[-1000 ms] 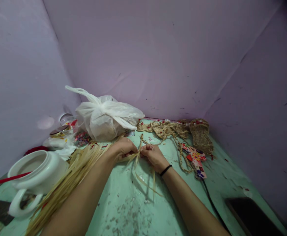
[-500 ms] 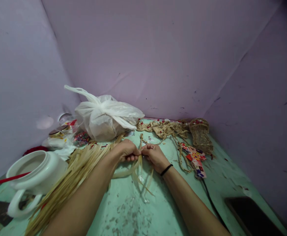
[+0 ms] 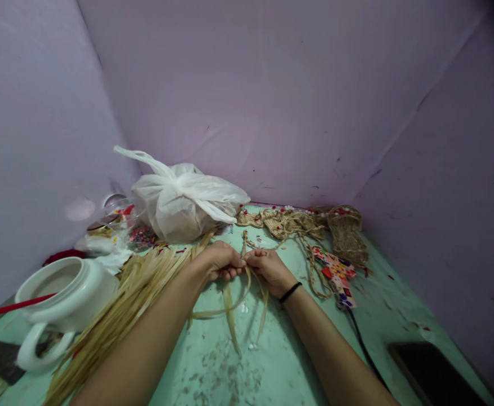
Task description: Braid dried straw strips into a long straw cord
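Left hand (image 3: 222,261) and right hand (image 3: 271,272) pinch pale fibre strips (image 3: 230,316) between closed fingers (image 3: 254,258), the strips hanging toward 6 o'clock; 1 white bag (image 3: 185,206) sits toward 11 o'clock.

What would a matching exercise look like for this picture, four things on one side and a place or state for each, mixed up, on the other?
1. Hanging strips
2. Black band
3. Plastic bag
4. White pot

A. Knotted at the top
B. At the left, with a rounded handle
C. Held by the left hand and right hand
D. Around the right wrist

Pairs: 1-C, 2-D, 3-A, 4-B
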Tool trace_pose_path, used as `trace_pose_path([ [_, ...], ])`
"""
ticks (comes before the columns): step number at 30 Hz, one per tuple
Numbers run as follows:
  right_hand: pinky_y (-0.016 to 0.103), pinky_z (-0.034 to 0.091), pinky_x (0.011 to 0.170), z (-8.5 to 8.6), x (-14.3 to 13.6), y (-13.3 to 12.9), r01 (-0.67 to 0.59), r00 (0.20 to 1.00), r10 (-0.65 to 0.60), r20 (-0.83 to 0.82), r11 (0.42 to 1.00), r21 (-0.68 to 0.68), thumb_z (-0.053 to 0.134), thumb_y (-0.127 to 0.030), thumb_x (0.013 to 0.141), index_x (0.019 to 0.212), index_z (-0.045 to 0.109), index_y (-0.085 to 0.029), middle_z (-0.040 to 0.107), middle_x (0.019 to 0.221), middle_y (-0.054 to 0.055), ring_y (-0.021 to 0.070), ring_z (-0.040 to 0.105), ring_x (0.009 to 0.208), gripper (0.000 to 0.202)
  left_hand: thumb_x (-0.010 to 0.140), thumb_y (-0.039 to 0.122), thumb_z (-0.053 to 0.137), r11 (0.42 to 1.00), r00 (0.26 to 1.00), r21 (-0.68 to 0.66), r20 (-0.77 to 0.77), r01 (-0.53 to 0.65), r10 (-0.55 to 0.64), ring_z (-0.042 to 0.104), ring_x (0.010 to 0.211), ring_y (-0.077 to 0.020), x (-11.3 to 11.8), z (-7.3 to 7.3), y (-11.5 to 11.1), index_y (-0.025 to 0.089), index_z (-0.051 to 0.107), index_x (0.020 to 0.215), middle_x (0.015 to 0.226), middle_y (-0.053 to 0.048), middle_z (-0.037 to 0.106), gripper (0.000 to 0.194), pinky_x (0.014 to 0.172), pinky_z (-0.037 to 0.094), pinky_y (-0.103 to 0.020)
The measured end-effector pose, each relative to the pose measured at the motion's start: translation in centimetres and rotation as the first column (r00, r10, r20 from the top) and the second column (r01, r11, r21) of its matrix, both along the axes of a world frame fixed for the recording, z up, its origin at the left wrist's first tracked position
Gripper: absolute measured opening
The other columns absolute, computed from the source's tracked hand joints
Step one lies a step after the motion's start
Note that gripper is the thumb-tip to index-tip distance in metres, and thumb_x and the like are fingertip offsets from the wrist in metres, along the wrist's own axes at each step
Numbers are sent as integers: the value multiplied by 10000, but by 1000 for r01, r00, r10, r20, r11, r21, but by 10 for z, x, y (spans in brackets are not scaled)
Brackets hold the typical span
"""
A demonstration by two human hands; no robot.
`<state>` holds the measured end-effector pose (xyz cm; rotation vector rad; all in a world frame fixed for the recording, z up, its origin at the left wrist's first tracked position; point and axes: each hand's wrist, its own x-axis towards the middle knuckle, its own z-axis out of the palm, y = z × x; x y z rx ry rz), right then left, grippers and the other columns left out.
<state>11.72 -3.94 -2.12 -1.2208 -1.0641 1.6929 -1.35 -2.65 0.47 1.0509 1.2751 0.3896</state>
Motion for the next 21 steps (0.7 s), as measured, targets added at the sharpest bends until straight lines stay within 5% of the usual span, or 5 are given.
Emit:
trace_pose_path([
  [4, 195, 254, 386, -6, 0, 2, 3, 999, -4, 33, 1000, 26, 552, -196, 506, 489, 507, -127, 484, 410, -16, 58, 372, 369, 85, 598, 96, 508, 1000, 999, -29, 40, -10, 12, 432, 332, -60, -6, -2, 2, 89, 557, 578, 444, -2, 521, 53, 321, 311, -160],
  [15, 185, 243, 390, -4, 2, 0, -41, 999, 41, -15, 999, 8, 592, -215, 530, 514, 537, -122, 466, 406, -31, 45, 352, 358, 109, 521, 76, 516, 965, 963, 235, -211, -114, 165, 194, 271, -25, 8, 11, -5, 113, 502, 496, 307, 77, 285, 47, 325, 74, -194],
  [21, 194, 251, 393, -5, 6, 2, -52, 998, 52, -20, 999, 3, 603, -210, 516, 523, 545, -130, 473, 401, -34, 52, 353, 359, 99, 521, 124, 536, 979, 996, 198, -52, -55, 67, 197, 285, -25, 0, 6, -3, 120, 515, 504, 341, 73, 317, 28, 330, 81, -195],
])
